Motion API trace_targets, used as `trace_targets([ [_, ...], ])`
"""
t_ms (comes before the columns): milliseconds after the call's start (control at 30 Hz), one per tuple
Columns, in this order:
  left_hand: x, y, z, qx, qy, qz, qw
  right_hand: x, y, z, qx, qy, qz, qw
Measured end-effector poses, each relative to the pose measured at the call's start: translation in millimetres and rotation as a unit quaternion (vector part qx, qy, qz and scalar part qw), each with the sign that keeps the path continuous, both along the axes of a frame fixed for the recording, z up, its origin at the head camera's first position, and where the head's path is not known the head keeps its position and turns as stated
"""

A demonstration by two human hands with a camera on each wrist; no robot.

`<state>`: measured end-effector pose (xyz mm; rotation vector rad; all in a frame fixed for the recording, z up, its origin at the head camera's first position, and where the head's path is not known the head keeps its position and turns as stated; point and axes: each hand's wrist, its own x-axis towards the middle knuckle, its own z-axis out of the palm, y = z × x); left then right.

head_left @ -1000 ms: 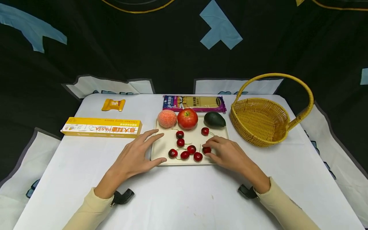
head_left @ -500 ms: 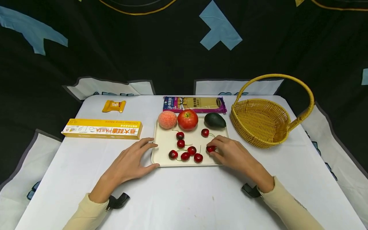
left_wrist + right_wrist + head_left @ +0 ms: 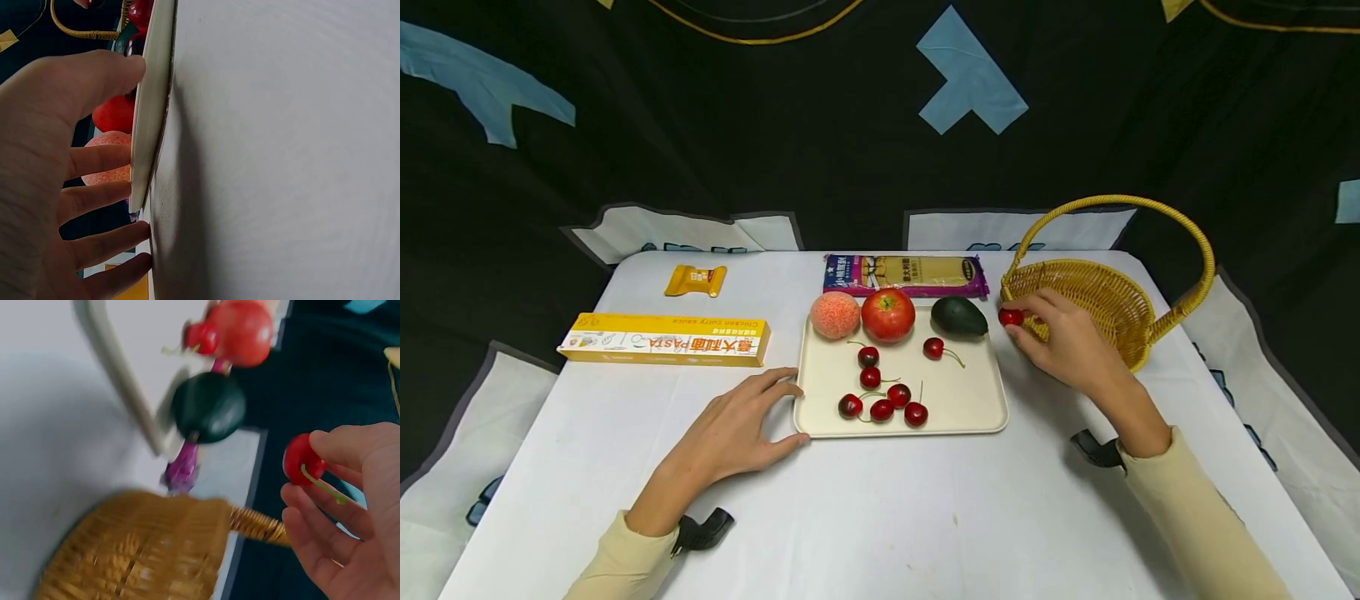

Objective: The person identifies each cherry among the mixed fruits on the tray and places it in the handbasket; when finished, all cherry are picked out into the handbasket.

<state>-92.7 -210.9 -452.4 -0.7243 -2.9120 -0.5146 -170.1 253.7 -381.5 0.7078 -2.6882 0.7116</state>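
My right hand [image 3: 1063, 342] pinches a red cherry [image 3: 303, 459] between thumb and fingers, its green stem hanging free. In the head view that hand is over the near left rim of the wicker basket [image 3: 1078, 279]. At the left end of the cream tray [image 3: 966, 400], my left hand [image 3: 726, 433] rests with spread fingers; the left wrist view has thumb and fingertips at the rim. Several cherries [image 3: 898, 395] with stems lie on the tray. Along its far side sit a rough pink-orange peach-like fruit [image 3: 835, 315], a red apple [image 3: 888, 316] and a dark green avocado [image 3: 958, 317].
Behind the tray lies a purple pasta packet [image 3: 906, 276]. On the left are a yellow pasta box [image 3: 662, 340] and a small orange-yellow wrapped snack [image 3: 696, 280]. The basket's tall handle [image 3: 1202, 267] arches above it. A black patterned cloth [image 3: 737, 125] hangs behind the table.
My right hand has lifted the cherry off the tray and carried it right and away to the basket. The left hand has drawn back slightly left to the tray's edge.
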Motion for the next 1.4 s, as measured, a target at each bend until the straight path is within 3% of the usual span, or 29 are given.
trace_targets([
  [367, -1.1, -1.4, -1.4, 0.001, 0.012, -0.011, 0.9999, -31.9, 35.0, -15.4, 0.027, -0.033, -0.076, 0.9962],
  [933, -0.2, -1.0, -1.4, -0.005, 0.016, -0.011, 0.9998, -75.9, 57.7, -42.0, 0.078, -0.138, -0.08, 0.984],
  [1233, 0.1, -1.0, -1.3, -0.005, 0.021, -0.01, 0.9997, -82.9, 60.4, -44.1, 0.091, -0.174, -0.081, 0.9772],
  [1400, 0.8, -1.0, -1.4, -0.006, 0.019, -0.008, 0.9998, -79.4, 60.1, -39.1, 0.105, -0.139, -0.079, 0.9815],
])
